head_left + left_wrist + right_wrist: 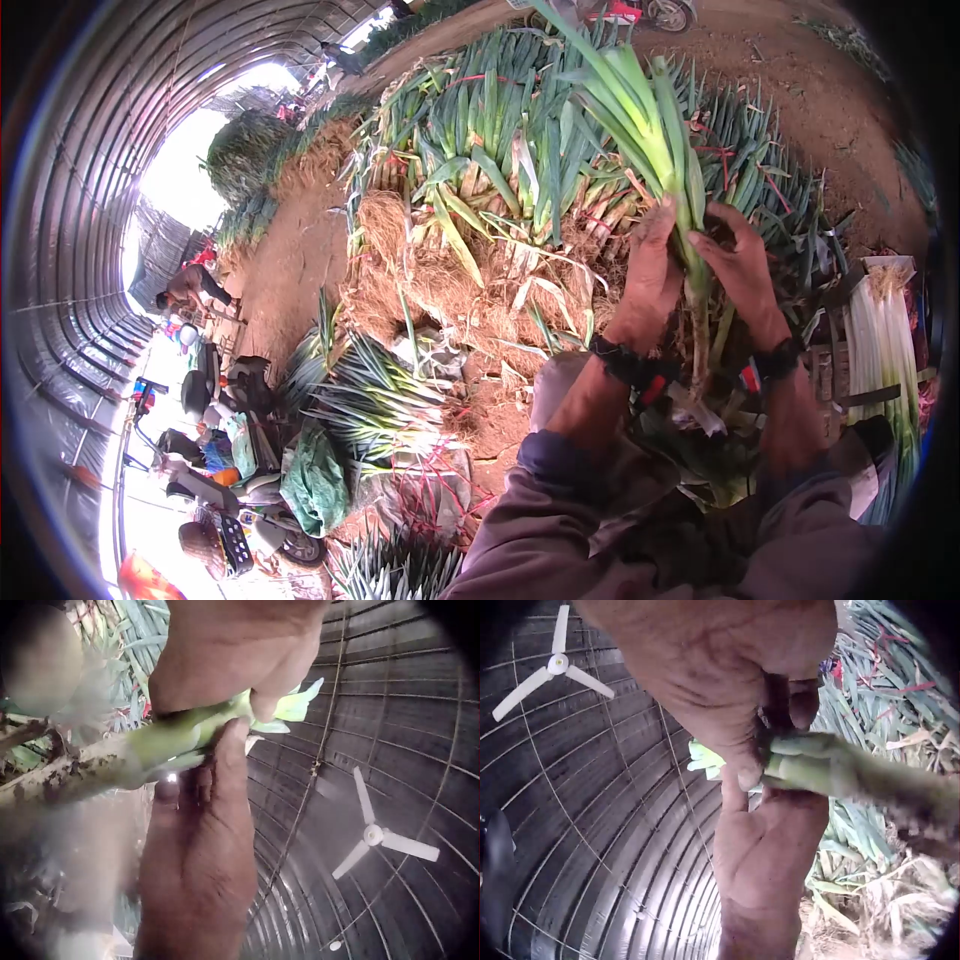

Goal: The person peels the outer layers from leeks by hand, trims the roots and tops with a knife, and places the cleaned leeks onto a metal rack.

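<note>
A large green onion [648, 135] stands in front of me, leaves fanned upward and its soil-streaked lower stalk pointing down toward my lap. My left hand [650, 268] grips it just under the leaves. From the other side, my right hand [742, 268] pinches it at about the same height, thumb against the stalk. The left wrist view shows the green part of the onion [169, 739] between both hands, with dirt on the paler stalk at left. In the right wrist view, a thumb lies across the onion [802, 769]; some fingers are hidden behind it.
Bundled green onions [500, 110] with shaggy roots [430, 260] are heaped ahead. More onions [375, 395] lie on the ground at left, near a green sack [315, 480] and a parked scooter [285, 535]. White-stalked onions [882, 345] stand at my right. A person [190, 285] bends farther off.
</note>
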A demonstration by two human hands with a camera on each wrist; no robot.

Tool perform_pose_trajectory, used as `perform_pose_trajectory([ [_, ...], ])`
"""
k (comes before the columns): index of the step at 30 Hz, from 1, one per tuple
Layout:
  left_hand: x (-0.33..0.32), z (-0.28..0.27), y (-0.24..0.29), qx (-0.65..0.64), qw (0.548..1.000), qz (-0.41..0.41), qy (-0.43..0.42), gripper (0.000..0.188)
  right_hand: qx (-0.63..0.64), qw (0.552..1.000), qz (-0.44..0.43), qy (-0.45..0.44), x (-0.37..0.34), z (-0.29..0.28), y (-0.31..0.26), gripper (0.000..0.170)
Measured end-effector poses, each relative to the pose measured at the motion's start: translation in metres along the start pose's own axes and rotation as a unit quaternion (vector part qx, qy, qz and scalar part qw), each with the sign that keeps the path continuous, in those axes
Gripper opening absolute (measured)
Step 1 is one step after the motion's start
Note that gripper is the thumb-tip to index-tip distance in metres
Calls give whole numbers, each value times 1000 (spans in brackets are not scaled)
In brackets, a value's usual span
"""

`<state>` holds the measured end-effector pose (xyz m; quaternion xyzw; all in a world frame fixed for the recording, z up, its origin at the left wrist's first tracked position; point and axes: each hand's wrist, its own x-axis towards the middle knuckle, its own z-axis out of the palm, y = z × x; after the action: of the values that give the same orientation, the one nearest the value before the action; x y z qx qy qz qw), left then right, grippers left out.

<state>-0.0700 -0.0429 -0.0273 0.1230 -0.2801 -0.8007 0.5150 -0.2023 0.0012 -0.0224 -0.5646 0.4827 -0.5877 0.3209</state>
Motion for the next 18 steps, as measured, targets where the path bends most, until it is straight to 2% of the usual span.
perform_pose_trajectory([
  [1,0,4,4,26,999,21,-3,36,-1,1000,2,-1,5,-3,2,40],
  [2,-1,8,7,52,998,41,-6,38,-20,999,14,-48,10,-9,4,42],
  [3,-3,6,8,49,998,29,4,38,-38,994,27,-95,12,-12,-1,45],
  [4,-3,5,8,48,998,32,6,38,-39,994,26,-99,12,-12,-6,45],
  [6,-4,3,7,37,999,31,-12,37,84,985,53,-142,10,-10,-23,44],
  [8,-5,2,3,25,998,51,8,34,98,983,62,-144,7,-3,-31,39],
  [10,-4,5,6,18,999,42,-15,34,125,982,78,-116,9,-3,-24,34],
  [11,-4,7,6,18,999,50,-12,34,111,988,54,-95,9,-2,-16,29],
  [13,-7,11,6,1,996,78,-32,32,117,987,45,-97,8,-1,-11,28],
  [16,-8,13,7,15,991,132,2,29,163,981,44,-99,-2,13,-31,27],
  [18,-8,9,8,0,991,137,1,29,143,983,39,-106,-4,12,-29,29],
])
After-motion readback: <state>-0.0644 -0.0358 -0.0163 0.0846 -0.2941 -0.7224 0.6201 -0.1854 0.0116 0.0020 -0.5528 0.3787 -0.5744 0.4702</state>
